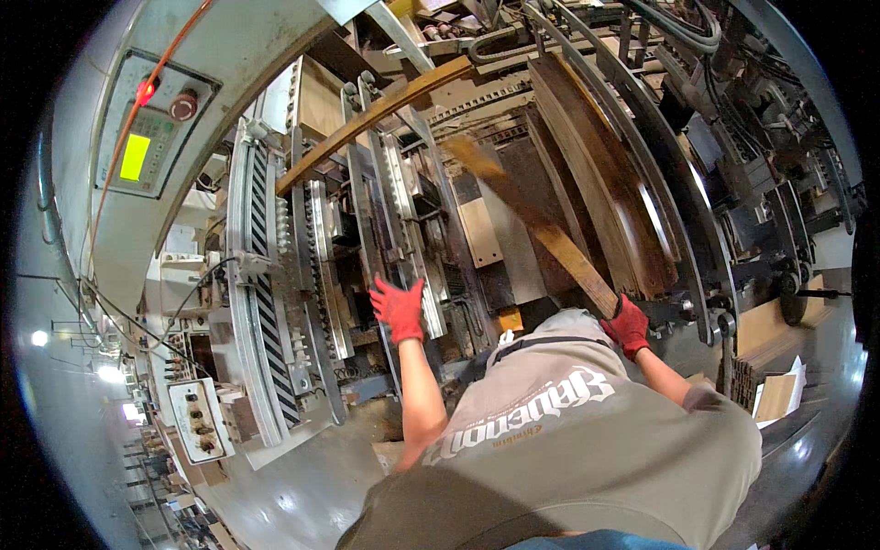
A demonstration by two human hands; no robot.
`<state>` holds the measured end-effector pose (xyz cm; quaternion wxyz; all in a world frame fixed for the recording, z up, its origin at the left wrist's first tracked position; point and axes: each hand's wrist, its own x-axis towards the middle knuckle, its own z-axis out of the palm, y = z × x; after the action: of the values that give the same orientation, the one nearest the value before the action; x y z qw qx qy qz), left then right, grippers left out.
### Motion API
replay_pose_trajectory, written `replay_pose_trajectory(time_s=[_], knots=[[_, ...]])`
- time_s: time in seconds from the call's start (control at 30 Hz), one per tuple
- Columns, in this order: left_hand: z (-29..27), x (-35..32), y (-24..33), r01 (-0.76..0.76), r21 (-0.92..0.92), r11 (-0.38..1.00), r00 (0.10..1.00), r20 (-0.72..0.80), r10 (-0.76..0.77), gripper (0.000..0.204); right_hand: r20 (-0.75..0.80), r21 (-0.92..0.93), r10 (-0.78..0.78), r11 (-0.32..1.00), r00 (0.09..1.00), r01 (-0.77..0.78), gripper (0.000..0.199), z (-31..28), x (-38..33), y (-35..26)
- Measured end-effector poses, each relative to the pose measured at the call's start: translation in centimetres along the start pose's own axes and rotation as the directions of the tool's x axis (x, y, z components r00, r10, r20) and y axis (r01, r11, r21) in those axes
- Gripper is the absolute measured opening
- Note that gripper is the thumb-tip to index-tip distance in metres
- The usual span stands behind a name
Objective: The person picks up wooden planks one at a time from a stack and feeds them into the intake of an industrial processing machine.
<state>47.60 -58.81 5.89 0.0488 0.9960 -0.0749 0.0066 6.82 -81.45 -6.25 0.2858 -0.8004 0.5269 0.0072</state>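
Note:
My right hand [629, 326], in a red glove, is closed round the near end of a long, flat wooden slat [559, 243]. The slat slants away to the far left over the machine bed, its far end blurred. My left hand [398, 308], also red-gloved, is held with fingers spread over the metal rails [374, 206] and grips nothing. Whether its fingertips touch the rails I cannot tell. Farther off, a second wooden bar [367, 126] lies slantwise across the rails.
A control panel [156, 124] with a lit yellow screen and a red button stands at the left. Nearer is a striped metal guide [259, 275]. Long brown boards [605, 174] stand on edge to the right, beside steel bars. Cardboard [777, 321] leans at far right.

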Motion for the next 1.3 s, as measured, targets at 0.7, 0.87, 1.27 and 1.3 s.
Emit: replay_pose_trajectory(time_s=[0.7,0.87,1.27,1.3], knots=[[3.1,-2.0,-3.4,-0.116,0.043,0.992,0.98,-0.159,0.122,0.066,-0.004,-0.288,0.421,0.868,0.907,-0.405,0.068,14.4,14.5,-1.8],[2.3,-2.1,-2.5,-0.124,0.016,0.992,0.976,-0.179,0.124,0.061,0.022,-0.128,-0.057,0.99,0.998,0.06,0.079,14.1,13.3,-6.8],[4.3,-0.2,-2.1,-0.119,0.096,0.988,0.967,-0.216,0.137,0.066,0.794,0.261,-0.116,0.951,0.596,-0.163,0.069,21.4,29.8,1.0],[4.2,0.3,-1.8,-0.089,0.104,0.991,0.977,-0.182,0.107,0.065,0.757,0.2,-0.118,0.978,0.643,-0.056,0.065,22.1,32.2,3.1]])
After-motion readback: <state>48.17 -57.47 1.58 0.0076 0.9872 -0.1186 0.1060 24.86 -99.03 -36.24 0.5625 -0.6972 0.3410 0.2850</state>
